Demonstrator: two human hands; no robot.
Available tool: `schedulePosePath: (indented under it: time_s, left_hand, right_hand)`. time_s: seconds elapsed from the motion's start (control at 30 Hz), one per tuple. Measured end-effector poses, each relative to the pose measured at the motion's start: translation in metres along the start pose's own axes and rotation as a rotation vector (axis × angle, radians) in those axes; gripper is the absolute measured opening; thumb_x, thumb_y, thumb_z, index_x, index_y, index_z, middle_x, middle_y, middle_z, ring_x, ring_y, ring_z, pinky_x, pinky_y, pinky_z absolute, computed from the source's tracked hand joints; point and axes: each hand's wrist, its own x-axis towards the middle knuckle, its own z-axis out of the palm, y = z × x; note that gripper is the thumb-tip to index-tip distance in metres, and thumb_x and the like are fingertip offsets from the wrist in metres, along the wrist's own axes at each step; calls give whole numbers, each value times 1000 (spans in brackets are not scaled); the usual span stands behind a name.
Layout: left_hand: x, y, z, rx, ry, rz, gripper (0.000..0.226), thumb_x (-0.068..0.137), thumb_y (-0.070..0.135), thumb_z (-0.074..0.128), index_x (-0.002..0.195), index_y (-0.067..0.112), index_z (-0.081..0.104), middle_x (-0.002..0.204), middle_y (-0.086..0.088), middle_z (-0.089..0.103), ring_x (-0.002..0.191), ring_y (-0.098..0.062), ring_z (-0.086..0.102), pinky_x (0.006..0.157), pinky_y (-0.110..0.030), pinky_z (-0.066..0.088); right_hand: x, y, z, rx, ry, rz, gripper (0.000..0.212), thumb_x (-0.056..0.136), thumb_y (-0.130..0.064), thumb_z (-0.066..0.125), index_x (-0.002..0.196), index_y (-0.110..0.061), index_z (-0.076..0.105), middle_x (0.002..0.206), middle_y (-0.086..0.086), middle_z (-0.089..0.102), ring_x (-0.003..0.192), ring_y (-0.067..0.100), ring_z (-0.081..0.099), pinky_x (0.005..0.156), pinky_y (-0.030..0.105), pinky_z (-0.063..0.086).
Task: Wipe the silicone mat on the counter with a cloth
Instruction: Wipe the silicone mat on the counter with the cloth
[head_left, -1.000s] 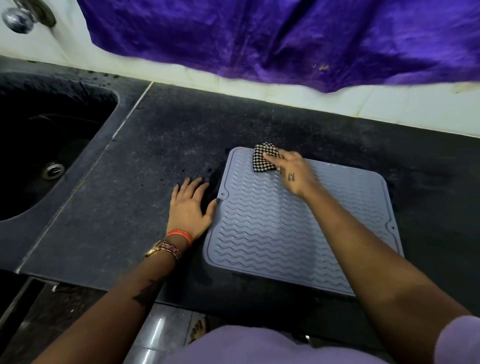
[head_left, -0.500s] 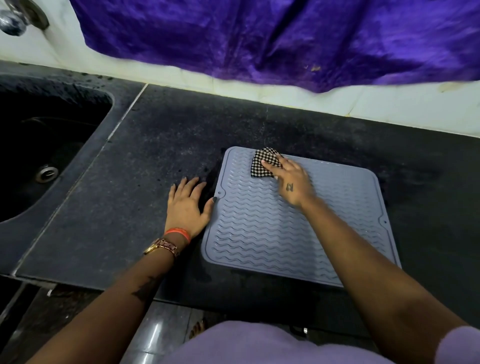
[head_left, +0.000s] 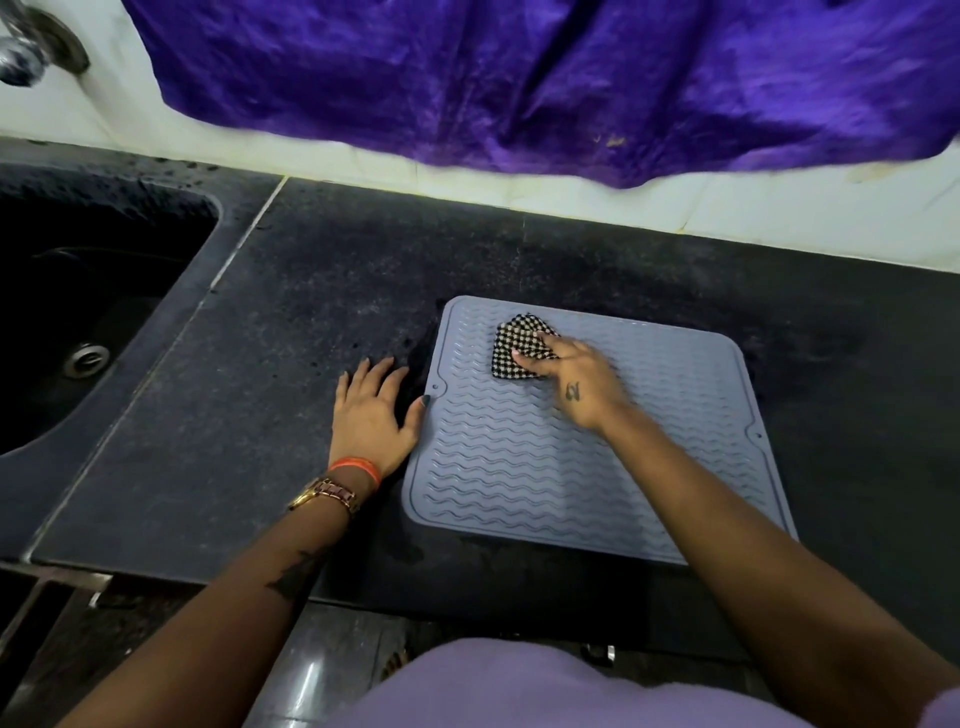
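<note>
The mat (head_left: 561, 467) lies flat on the surface (head_left: 260, 389). The cloth (head_left: 519, 345) is pressed to its far left corner under the right hand (head_left: 576, 382), fingers extended, a blurred grip. The left hand (head_left: 371, 415) is spread flat beside the mat. Wiping is judged under way; which parts are already wiped cannot be told.

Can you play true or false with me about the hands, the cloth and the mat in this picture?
1. The right hand presses the checked cloth on the mat. True.
2. The cloth lies at the mat's near edge. False: it is near the far left corner.
3. The left hand lies flat on the counter beside the mat. True.
4. The mat is bright red. False: it is grey-blue with wavy ridges.
5. The sink is on the person's right. False: it is on the left.
</note>
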Motion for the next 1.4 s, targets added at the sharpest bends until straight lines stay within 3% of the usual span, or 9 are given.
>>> schedulePosePath:
  time_s: [0.23, 0.43, 0.63, 0.8, 0.97, 1.17, 1.27, 1.4]
  left_hand:
    - [-1, 0, -1, -4, -12, -4, 64, 84, 51, 31, 134, 15, 47, 146, -8, 39, 140, -29, 23, 118, -45, 8]
    - [-1, 1, -2, 0, -23, -7, 65, 84, 52, 30, 135, 16, 46, 148, -8, 37, 141, -28, 22, 117, -43, 6]
    - [-1, 0, 0, -8, -12, 2, 63, 84, 50, 32, 134, 15, 47, 146, -8, 39, 140, -29, 23, 117, -44, 7]
    - [-1, -1, 1, -4, -10, 3, 63, 84, 50, 32, 133, 15, 47, 146, -9, 39, 140, -30, 24, 117, -44, 7]
    - [0, -2, 2, 4, -13, 3, 63, 84, 50, 31, 133, 16, 47, 146, -8, 39, 140, -30, 24, 117, -43, 7]
    - [-1, -2, 2, 6, -13, 4, 62, 84, 50, 32, 134, 15, 47, 146, -8, 39, 140, -29, 24, 117, -44, 8]
    - [-1, -3, 3, 1, -14, 1, 63, 84, 50, 31, 134, 15, 47, 146, -8, 39, 140, -29, 23, 117, -43, 7]
    - [-1, -1, 2, -2, -13, 3, 63, 84, 50, 31, 133, 15, 47, 147, -8, 39, 140, -29, 23, 117, -43, 7]
  right_hand:
    - [-29, -9, 17, -37, 64, 26, 68, 89, 0, 42, 140, -43, 29, 157, 3, 14, 143, 24, 12, 114, 38, 8]
    - [-13, -1, -5, 19, -51, 18, 54, 91, -10, 49, 134, -42, 41, 153, 3, 26, 139, 24, 26, 113, 33, 22]
    - [-43, -9, 19, -5, 42, -2, 68, 87, -1, 45, 137, -45, 32, 154, 2, 24, 141, 22, 19, 114, 37, 13]
    - [-37, -8, 3, 80, -9, -33, 57, 89, -6, 49, 132, -42, 43, 147, 2, 39, 132, 24, 36, 111, 37, 28]
    - [-67, -17, 24, 148, 64, -82, 61, 88, -1, 46, 134, -41, 41, 149, 0, 34, 138, 20, 26, 111, 37, 16]
    - [-71, -19, 12, 307, 102, -116, 55, 83, 4, 53, 124, -33, 56, 133, 8, 55, 121, 26, 50, 104, 41, 37]
    - [-93, -26, 29, 291, 136, -144, 60, 81, 6, 52, 126, -33, 53, 134, 5, 54, 126, 25, 45, 107, 44, 32]
    - [-79, -22, 19, 354, 110, -101, 54, 84, 4, 53, 122, -35, 56, 133, 5, 55, 122, 21, 48, 105, 29, 32]
